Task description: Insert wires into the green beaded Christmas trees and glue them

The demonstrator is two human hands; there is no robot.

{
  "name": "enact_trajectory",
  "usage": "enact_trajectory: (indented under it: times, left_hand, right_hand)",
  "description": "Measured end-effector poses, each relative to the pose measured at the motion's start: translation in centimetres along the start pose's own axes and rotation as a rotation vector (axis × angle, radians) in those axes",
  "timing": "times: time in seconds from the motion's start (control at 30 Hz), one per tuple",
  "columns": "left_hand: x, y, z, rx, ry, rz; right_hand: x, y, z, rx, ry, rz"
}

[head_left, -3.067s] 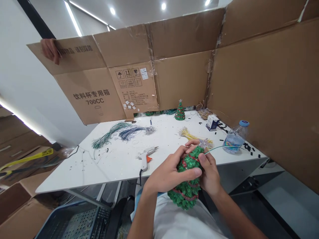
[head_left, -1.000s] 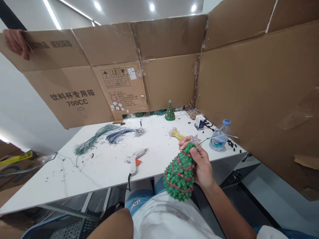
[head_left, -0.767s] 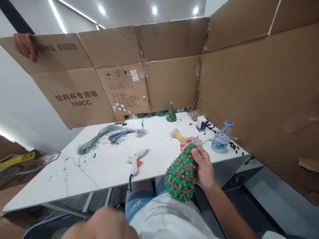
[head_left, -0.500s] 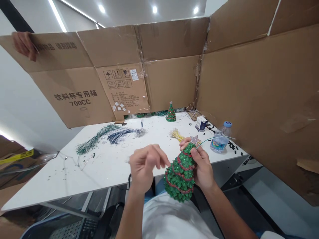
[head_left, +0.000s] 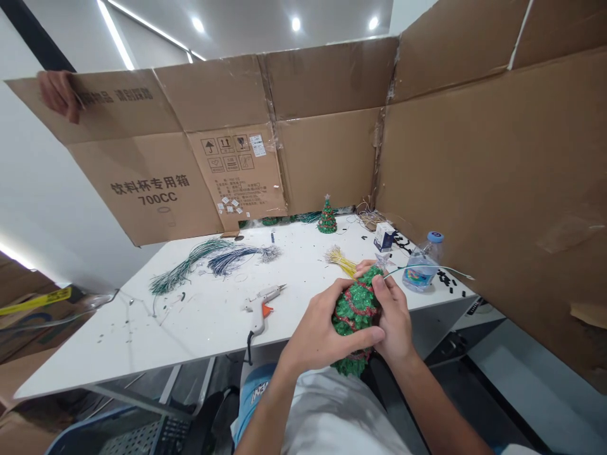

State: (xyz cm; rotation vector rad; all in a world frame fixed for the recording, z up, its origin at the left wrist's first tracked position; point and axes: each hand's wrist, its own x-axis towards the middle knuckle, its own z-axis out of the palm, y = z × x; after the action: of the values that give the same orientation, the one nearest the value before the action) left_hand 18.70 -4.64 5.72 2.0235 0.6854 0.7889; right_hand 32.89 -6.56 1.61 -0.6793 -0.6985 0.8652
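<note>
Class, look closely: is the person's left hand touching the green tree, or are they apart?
Touching: the head view shows the left hand curled around the green tree, its thumb lying across the branches.

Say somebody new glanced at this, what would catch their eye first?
Probably the glittery red-and-green Christmas tree, held between left hand and right hand by the white table. Next, the tall cardboard panels behind the table, then the glue gun lying on it, left of the hands.

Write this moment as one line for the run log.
left hand: holding decorated tree; right hand: holding it near top; green wire: extending rightward; glue gun: on table
</note>
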Motion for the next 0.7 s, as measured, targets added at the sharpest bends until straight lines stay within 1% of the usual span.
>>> enact_trajectory:
  times: [0.1,0.2,0.37,0.47,0.57,0.7]
  left_hand:
    - [0.3,0.2,0.3,0.006,0.058,-0.033]
    - [0.4,0.8,0.4,0.008,0.063,-0.063]
    - [0.1,1.8,0.5,0.033,0.046,-0.079]
    - [-1.0,2.3,0.7,0.05,0.054,-0.089]
    - [-2.8,2.8,0.9,0.043,0.071,-0.101]
    - [-4.7,3.3,0.9,0.015,0.069,-0.101]
  right_hand:
    - [0.3,-0.2,0.3,0.057,0.065,0.026]
    - [0.6,-0.6,0.4,0.119,0.149,-0.017]
    - [-0.1,-1.0,0.3,0.033,0.197,-0.069]
    - [-1.4,-1.2,0.3,-0.016,0.203,-0.129]
    - [-2.9,-1.4,0.6,-0.054,0.191,-0.173]
    - [-4.6,-1.8,0.9,-0.08,0.168,-0.16]
